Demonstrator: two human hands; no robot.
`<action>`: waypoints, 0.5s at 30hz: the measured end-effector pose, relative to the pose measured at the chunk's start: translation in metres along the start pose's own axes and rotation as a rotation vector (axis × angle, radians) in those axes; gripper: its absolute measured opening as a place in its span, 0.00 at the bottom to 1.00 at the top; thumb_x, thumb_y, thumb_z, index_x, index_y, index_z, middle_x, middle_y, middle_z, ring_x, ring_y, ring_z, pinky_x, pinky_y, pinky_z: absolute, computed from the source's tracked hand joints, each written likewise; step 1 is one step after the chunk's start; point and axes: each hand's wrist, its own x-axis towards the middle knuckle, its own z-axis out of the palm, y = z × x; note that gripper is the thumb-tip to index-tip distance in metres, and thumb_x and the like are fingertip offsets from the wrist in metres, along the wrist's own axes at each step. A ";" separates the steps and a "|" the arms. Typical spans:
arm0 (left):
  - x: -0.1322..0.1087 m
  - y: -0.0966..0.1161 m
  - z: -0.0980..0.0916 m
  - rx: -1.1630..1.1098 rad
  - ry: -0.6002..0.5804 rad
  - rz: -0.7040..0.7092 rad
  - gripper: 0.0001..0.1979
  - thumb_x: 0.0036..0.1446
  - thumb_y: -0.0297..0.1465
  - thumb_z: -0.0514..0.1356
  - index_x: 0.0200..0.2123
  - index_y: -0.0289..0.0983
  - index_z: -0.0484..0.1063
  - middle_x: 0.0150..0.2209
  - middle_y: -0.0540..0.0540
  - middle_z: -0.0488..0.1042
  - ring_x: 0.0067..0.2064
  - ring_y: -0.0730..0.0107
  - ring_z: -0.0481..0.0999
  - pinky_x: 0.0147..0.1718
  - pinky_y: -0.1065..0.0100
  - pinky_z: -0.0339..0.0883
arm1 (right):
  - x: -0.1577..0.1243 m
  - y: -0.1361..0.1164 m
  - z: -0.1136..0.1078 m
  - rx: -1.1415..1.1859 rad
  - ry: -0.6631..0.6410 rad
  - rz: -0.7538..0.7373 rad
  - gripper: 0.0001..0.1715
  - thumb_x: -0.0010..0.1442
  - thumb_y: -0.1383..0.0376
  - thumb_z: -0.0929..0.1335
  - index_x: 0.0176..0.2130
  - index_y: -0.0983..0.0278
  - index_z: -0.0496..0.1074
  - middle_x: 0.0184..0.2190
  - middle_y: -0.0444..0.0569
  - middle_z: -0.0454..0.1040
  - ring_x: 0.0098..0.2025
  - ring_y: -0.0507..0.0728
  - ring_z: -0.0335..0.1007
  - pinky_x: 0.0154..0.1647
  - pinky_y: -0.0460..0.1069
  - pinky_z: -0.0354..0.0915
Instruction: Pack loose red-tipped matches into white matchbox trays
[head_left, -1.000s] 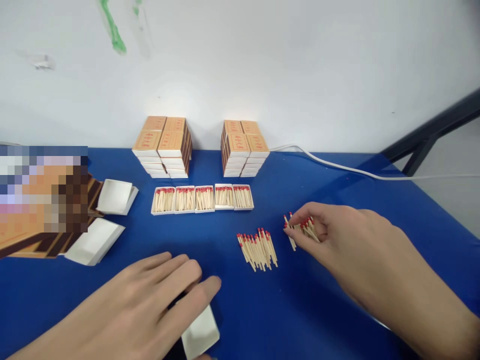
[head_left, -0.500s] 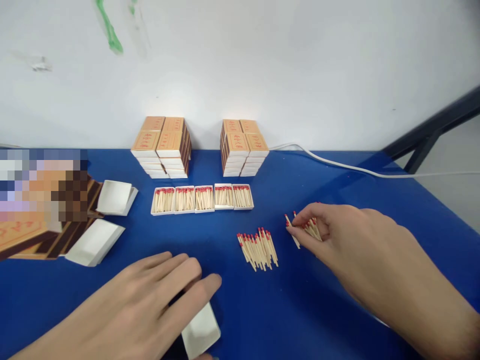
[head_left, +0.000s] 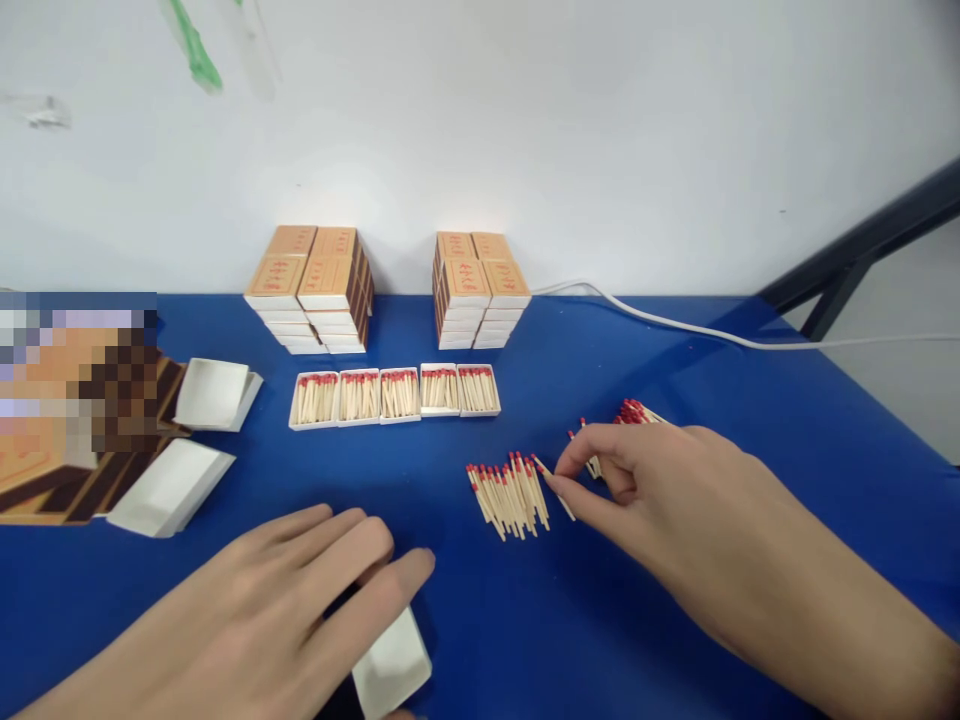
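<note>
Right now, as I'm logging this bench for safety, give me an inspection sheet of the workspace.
Surface: blue table.
Job's things: loose pile of matches; row of five filled trays; white tray.
Clutter: two stacks of matchboxes by the wall; empty trays at left.
Hands: left hand flat on the white tray; right hand curled on a bunch of matches, fingertips beside the pile.
Cables: white cable across the far right.
Surroundings: white wall with green mark; dark frame at right.

White wall [head_left: 525, 120], green smear [head_left: 193, 50] upper left; blue table [head_left: 675, 340]; dark metal frame [head_left: 862, 250] right; even light.
</note>
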 end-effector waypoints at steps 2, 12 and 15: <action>0.002 -0.002 0.000 -0.019 0.010 0.006 0.22 0.81 0.40 0.54 0.71 0.40 0.72 0.56 0.42 0.83 0.56 0.52 0.85 0.63 0.48 0.77 | -0.001 -0.002 0.001 0.001 -0.011 -0.003 0.17 0.71 0.47 0.70 0.36 0.50 0.84 0.28 0.46 0.82 0.31 0.64 0.78 0.31 0.56 0.61; 0.004 -0.003 0.001 -0.088 0.064 0.033 0.22 0.80 0.40 0.55 0.69 0.39 0.73 0.54 0.42 0.84 0.51 0.51 0.86 0.57 0.47 0.78 | 0.002 0.004 0.001 0.122 0.030 -0.027 0.19 0.73 0.47 0.69 0.35 0.51 0.81 0.22 0.43 0.73 0.29 0.59 0.73 0.31 0.55 0.61; 0.003 -0.003 0.001 -0.075 0.055 0.024 0.22 0.80 0.39 0.55 0.69 0.40 0.73 0.54 0.43 0.84 0.52 0.51 0.87 0.59 0.47 0.77 | 0.002 0.007 -0.004 0.198 0.028 -0.063 0.22 0.74 0.47 0.69 0.32 0.53 0.80 0.21 0.41 0.72 0.25 0.56 0.70 0.29 0.53 0.62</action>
